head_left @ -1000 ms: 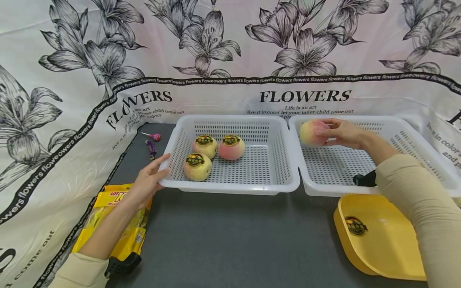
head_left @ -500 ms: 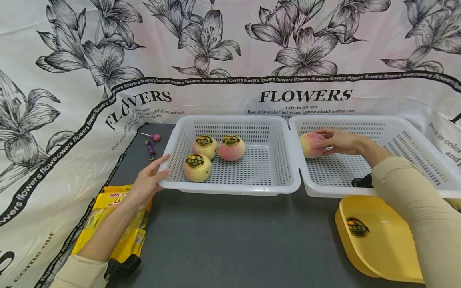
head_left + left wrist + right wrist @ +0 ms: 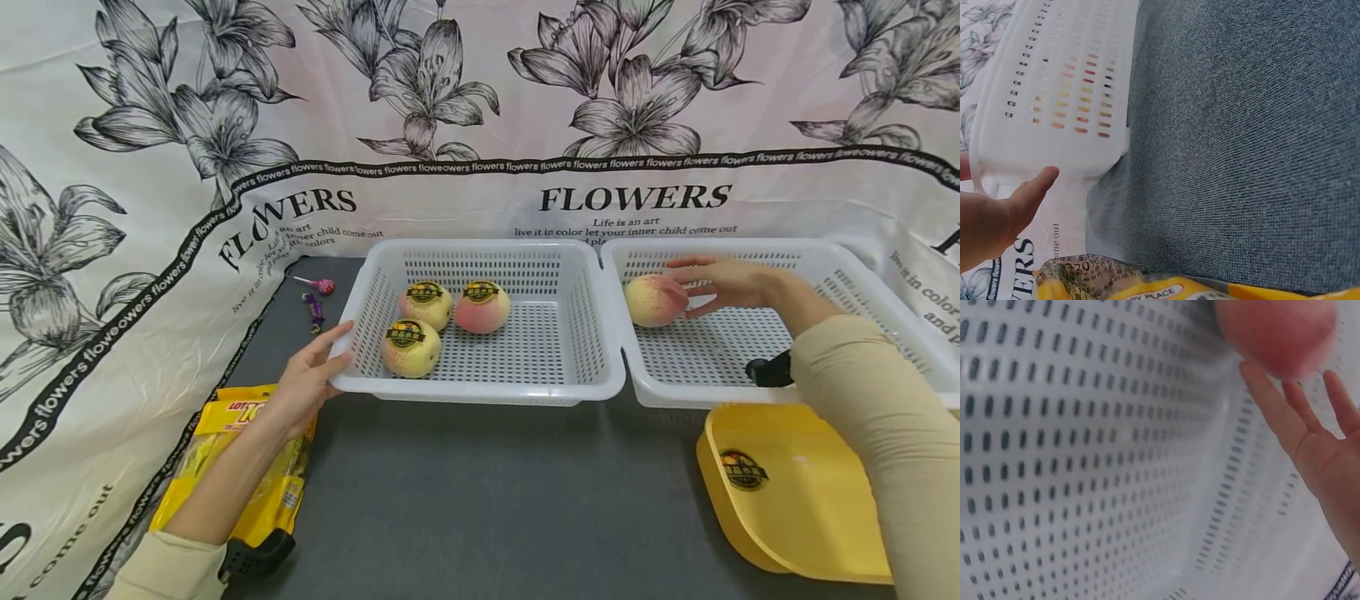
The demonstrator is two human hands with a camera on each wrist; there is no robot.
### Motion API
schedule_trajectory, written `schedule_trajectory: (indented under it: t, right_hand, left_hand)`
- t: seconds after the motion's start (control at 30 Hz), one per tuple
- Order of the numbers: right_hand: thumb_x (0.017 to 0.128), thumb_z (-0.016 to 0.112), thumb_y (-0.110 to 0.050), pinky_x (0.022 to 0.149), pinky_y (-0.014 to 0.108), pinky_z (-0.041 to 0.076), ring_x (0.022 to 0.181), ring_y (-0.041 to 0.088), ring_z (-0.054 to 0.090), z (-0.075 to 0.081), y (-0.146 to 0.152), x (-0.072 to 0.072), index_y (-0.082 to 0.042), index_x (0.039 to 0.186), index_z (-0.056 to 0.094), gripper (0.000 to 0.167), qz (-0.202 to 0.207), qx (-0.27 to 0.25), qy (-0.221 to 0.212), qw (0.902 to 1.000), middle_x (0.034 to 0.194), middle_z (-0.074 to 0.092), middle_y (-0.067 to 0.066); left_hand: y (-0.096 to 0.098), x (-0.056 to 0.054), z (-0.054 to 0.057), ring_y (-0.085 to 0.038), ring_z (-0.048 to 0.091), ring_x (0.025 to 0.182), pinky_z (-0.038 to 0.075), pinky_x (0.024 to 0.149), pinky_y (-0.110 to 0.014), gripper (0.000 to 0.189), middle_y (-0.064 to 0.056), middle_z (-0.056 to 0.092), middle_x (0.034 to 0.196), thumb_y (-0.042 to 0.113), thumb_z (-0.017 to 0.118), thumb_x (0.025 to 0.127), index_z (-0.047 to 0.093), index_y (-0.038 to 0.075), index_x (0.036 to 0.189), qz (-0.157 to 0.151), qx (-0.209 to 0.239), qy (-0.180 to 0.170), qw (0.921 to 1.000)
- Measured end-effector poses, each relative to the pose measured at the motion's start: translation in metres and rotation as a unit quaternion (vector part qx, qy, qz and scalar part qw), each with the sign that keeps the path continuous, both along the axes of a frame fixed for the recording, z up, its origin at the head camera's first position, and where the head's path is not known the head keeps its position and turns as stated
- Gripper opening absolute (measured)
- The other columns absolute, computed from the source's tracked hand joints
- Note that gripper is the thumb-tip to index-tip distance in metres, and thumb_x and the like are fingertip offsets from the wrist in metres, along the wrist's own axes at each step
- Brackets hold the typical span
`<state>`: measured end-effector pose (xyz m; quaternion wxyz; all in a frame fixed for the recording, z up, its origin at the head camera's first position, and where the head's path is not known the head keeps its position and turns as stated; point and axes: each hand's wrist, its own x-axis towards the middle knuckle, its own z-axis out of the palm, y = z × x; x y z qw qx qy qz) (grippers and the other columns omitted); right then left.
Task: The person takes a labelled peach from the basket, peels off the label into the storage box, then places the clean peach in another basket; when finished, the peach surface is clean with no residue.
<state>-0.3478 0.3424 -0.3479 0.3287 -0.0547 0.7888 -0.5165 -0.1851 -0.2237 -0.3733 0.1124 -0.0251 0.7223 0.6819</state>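
In the head view, my left hand (image 3: 309,372) grips the left end of a white perforated plastic basket (image 3: 480,390), thumb and fingers at its near corner. Three peaches lie inside: one at the back (image 3: 426,305), one to its right (image 3: 483,308) and one in front (image 3: 412,350); each wears a black-and-gold label. A second white basket (image 3: 693,354) stands to the right. On its floor, by the left wall, sits a pink-and-yellow peach (image 3: 654,300). My right hand (image 3: 731,283) is just right of this peach, fingers spread, fingertips close to its pink side (image 3: 1279,337).
A yellow tub (image 3: 810,500) with a label stands at the front right. At the left lie a yellow candy bag (image 3: 273,492), a pink lollipop (image 3: 325,286) and a purple wrapped candy (image 3: 313,312). Flower-printed cloth (image 3: 450,83) rises behind the grey tabletop (image 3: 487,492).
My right hand has lowered the peach onto the right basket's floor and let go, its fingers spreading and drawing back to the right. My left hand has stayed at the left basket.
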Motion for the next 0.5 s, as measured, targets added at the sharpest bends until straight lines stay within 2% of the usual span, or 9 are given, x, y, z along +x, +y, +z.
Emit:
schedule_trajectory:
  t: [0.2, 0.33, 0.4, 0.5]
  right_hand:
    - [0.103, 0.043, -0.033, 0.098, 0.057, 0.037, 0.136, 0.048, 0.014, 0.023, 0.014, -0.001, -0.001, 0.151, -0.005, 0.075, -0.015, 0.004, 0.004, 0.9999, 0.151, 0.005, 0.031]
    - [0.103, 0.038, -0.041, 0.098, 0.051, 0.040, 0.130, 0.038, 0.034, 0.044, 0.018, -0.002, -0.004, 0.151, -0.007, 0.076, -0.017, -0.002, 0.004, 0.9998, 0.151, 0.007, 0.031]
    - [0.103, 0.035, -0.043, 0.098, 0.048, 0.042, 0.122, 0.027, 0.046, 0.055, 0.014, -0.001, -0.005, 0.152, -0.004, 0.073, -0.011, -0.014, 0.009, 0.9998, 0.150, 0.016, 0.026]
    - [0.103, 0.033, -0.040, 0.096, 0.046, 0.044, 0.110, 0.013, 0.055, 0.070, 0.000, 0.002, -0.007, 0.152, 0.003, 0.067, -0.010, -0.054, 0.024, 0.9982, 0.139, 0.038, 0.011]
  left_hand:
    - [0.000, 0.000, 0.000, -0.038, 0.030, 0.132, 0.049, 0.087, -0.033, 0.054, -0.012, 0.014, 0.157, 0.012, 0.041, 0.103, 0.021, 0.015, 0.153, -0.001, -0.001, 0.003, 1.0000]
    - [0.000, -0.001, 0.000, -0.038, 0.030, 0.131, 0.050, 0.086, -0.031, 0.054, -0.011, 0.013, 0.157, 0.013, 0.041, 0.103, 0.021, 0.015, 0.153, -0.002, -0.004, 0.005, 1.0000]
    - [0.000, -0.001, 0.000, -0.038, 0.030, 0.131, 0.050, 0.086, -0.031, 0.054, -0.011, 0.013, 0.157, 0.013, 0.041, 0.103, 0.021, 0.015, 0.153, -0.002, -0.004, 0.004, 1.0000]
    - [0.000, 0.000, 0.000, -0.037, 0.030, 0.131, 0.049, 0.087, -0.032, 0.054, -0.011, 0.013, 0.157, 0.014, 0.041, 0.103, 0.021, 0.015, 0.153, -0.003, -0.003, 0.003, 1.0000]
